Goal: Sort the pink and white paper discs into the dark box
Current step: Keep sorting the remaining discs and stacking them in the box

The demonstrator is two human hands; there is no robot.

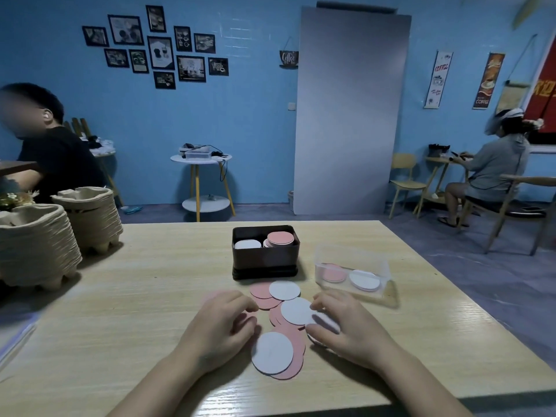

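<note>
Left hand (222, 325): fingers curled at left edge of the loose discs (296, 310); hold cannot be told. Right hand (349, 326) pinches a white disc (328, 322). Pile on counter (135, 296), lower centre, just below dark box (264, 260).

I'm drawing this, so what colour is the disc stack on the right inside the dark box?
Pink. The head view shows the disc stack in the dark box.

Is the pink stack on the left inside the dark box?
No, the pink stack lies right of the white stack there.
</note>
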